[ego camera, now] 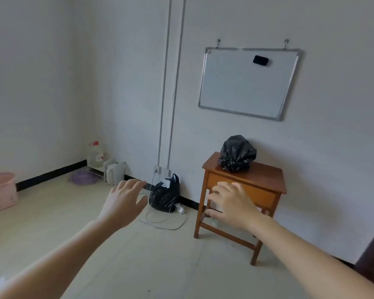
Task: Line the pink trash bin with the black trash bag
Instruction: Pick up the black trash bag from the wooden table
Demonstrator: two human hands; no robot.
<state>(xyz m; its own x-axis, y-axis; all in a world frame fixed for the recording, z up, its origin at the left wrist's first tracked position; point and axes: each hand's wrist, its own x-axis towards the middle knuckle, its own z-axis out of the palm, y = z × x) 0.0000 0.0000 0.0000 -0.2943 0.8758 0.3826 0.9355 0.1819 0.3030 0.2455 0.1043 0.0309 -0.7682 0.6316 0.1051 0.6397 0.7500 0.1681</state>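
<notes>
Wooden table (pixel 266 172): crumpled black bag (pixel 237 153) on top. Floor (pixel 160 255): pink bin (pixel 1 192), tied black bag (pixel 165 195).

pink trash bin (pixel 1 190) cut by left edge, right hand (pixel 231 206) hiding table's underside

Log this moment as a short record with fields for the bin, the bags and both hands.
bin: pink trash bin on the floor at far left, no liner visible
bag on table: crumpled black bag on the wooden side table
bag on floor: second black bag by the wall
left hand: open, empty
right hand: open, empty, in front of the table
</notes>
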